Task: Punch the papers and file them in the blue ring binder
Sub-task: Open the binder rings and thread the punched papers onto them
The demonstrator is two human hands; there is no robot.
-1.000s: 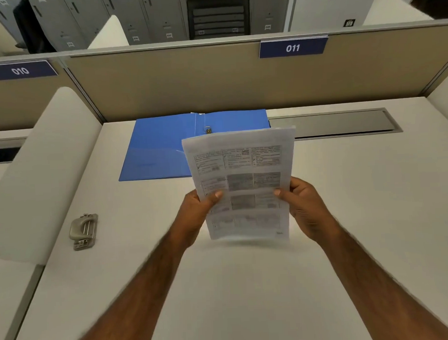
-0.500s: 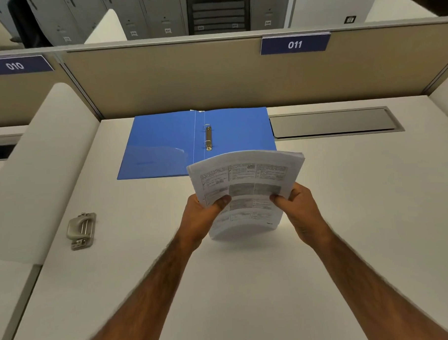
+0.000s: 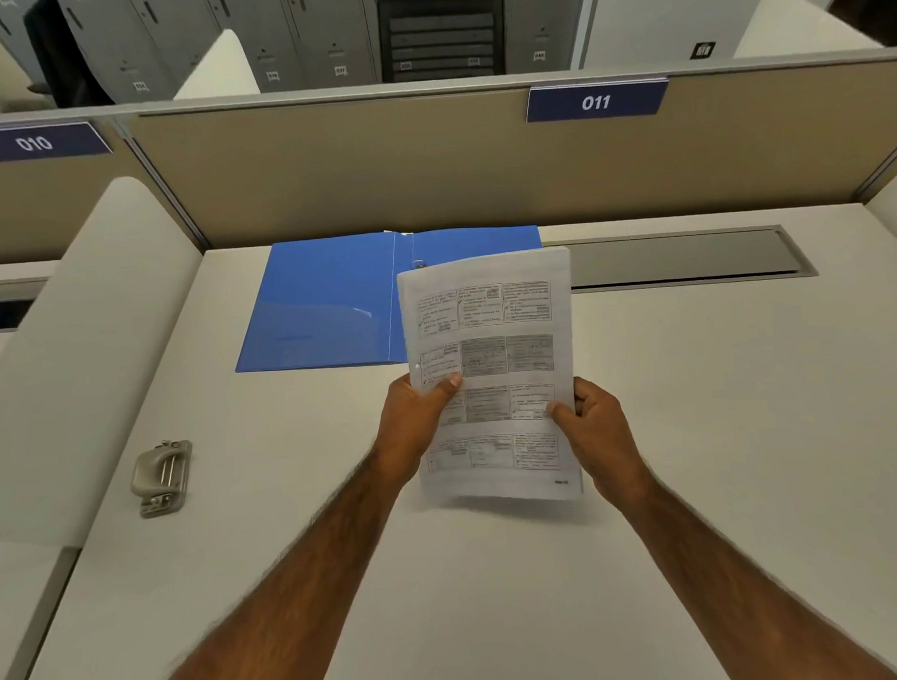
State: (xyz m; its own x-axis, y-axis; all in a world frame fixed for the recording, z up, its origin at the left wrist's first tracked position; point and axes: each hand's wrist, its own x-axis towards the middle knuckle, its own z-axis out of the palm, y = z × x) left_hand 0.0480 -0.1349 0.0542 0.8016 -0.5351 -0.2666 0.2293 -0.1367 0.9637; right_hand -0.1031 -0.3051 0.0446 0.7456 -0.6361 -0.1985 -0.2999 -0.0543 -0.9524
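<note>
Both hands had the papers up off the desk, left hand pinching the left edge, right hand gripping the right edge. Binder lay open flat right behind them, punch sat well off left.

Matt white printed paper in the stack of papers. Glossy blue plastic on the open ring binder, sheen near its middle. Brushed grey metal on the hole punch at 9 o'clock. Smooth matt off-white surface; dull grey metal cable tray lid.
</note>
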